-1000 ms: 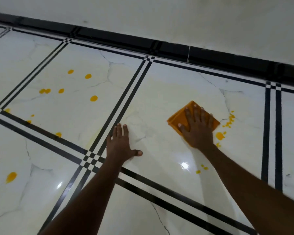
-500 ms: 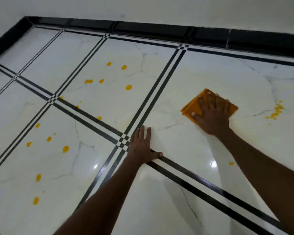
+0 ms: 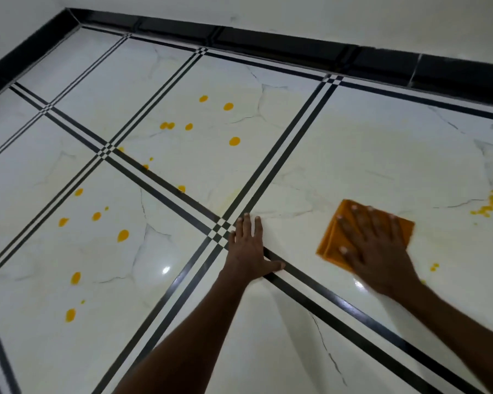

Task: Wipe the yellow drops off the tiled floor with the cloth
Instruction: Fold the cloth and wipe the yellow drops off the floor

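Observation:
My right hand [image 3: 377,251] presses flat, fingers spread, on a folded orange cloth [image 3: 332,240] lying on the white tiled floor [image 3: 353,155]. My left hand [image 3: 249,250] rests flat on the floor beside a crossing of black tile lines, holding nothing. Yellow drops [image 3: 234,141] dot the tile beyond my left hand. More drops [image 3: 123,235] lie on the tile at the left. A smeared yellow patch [image 3: 488,204] sits right of the cloth, and small spots [image 3: 434,266] lie just right of my right wrist.
A black skirting [image 3: 296,42] runs along the white wall at the back and turns at the far-left corner. Black double lines [image 3: 279,149] divide the tiles. Faint yellowish smears mark the tile near the crossing.
My right hand has slid the cloth toward me and to the left, away from the smeared patch. The view has shifted left, showing more of the left tiles. My left hand stays planted.

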### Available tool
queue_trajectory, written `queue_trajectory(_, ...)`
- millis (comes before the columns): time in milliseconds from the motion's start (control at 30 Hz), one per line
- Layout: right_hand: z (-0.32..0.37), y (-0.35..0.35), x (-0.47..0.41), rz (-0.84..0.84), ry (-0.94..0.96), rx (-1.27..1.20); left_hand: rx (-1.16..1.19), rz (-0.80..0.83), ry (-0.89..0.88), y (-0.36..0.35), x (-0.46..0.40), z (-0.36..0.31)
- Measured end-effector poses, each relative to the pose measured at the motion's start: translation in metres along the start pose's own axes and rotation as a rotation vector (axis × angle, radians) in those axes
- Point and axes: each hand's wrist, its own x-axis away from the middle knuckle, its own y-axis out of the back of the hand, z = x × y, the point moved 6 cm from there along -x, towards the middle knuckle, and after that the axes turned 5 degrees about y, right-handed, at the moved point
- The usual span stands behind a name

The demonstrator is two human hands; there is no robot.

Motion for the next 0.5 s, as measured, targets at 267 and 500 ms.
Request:
queue_trajectory(267,0.110,-0.008,-0.186,0.059,0.067,-0.060,0.156,-0.066,0.210,0.001,0.011,0.055)
queue_trajectory(500,0.123,-0.021,-0.132,0.039,0.257,-0.036,0.091,0.001,0.147,0.003,0.022,0.087)
